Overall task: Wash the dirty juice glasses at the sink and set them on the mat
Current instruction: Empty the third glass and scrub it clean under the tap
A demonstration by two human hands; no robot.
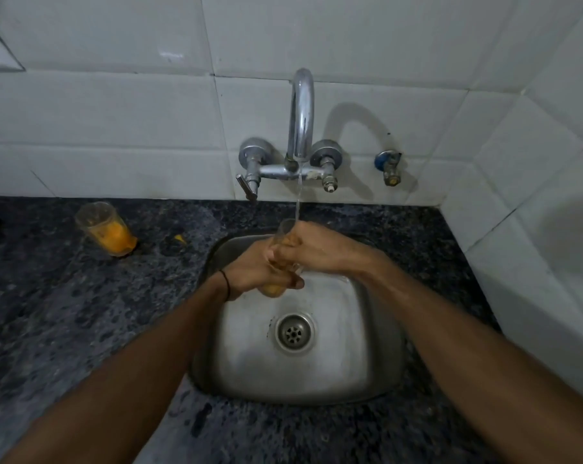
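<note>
You've got both hands over the sink (367, 329), up by its back edge, w/ one juice glass (272, 288) held between them. Your left hand (255, 266) grips the lower part of the glass, fingers curled and pressed together, thumb tip across the front near the base. Your right hand (315, 250) is closed on the upper part of the same glass, fingers curled tight together; can't tell whether they reach inside the rim or just wrap it. The glass is tilted, rim toward the back wall, base toward you, and there's orange residue in the base. A thin stream of water (298, 195) runs from the tap (301, 115) and lands approx. at the rim, right by your right-hand knuckles. A black band (226, 280) sits on your left wrist.

Second dirty glass (104, 229) stands on the countertop (65, 329) left of the sink, near the back edge by the tiles, well apart from your hands. It has orange juice pooled in the bottom and smeared up the wall. A small orange blob (179, 238) lies on the countertop btw. that glass and the sink's back-left corner. The drain (295, 333) is in the middle of the sink floor. On the tiled wall, right of the tap, there's a small valve (388, 164) w/ a blue collar.
</note>
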